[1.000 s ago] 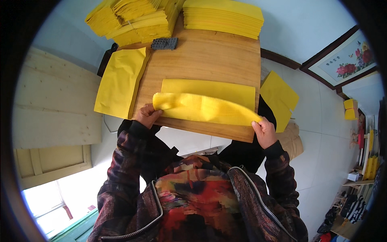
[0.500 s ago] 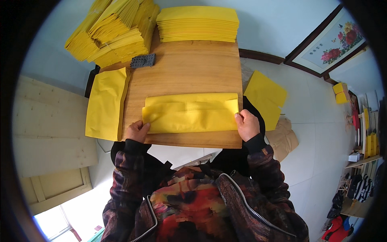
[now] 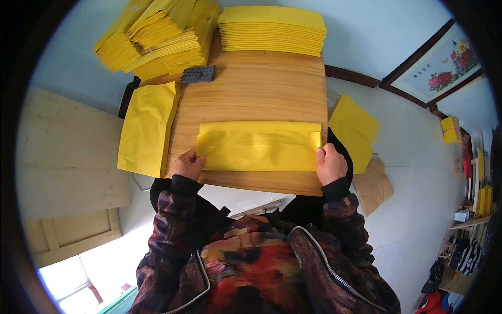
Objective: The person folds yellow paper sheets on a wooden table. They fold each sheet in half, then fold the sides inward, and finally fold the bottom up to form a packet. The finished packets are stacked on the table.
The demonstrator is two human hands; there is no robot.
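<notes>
A folded yellow paper sheet lies lengthwise across the near part of the wooden table. Its surface is slightly creased, with a fold line running along it. My left hand pinches its left end at the lower corner, thumb against the edge. At the right end, my right hand grips the edge between thumb and fingers. To the left lies a stack of yellow paper pieces, wrinkled on top, along the table's left edge.
A neat stack of yellow folded paper stands at the far edge, beside large yellow bundles. A dark grey textured block sits before the bundles. Yellow sheets and brown paper are low at the right.
The whole view has shifted, so the table appears farther right. The yellow sheet's left end looks straighter and its surface flatter. Both hands stay at its ends.
</notes>
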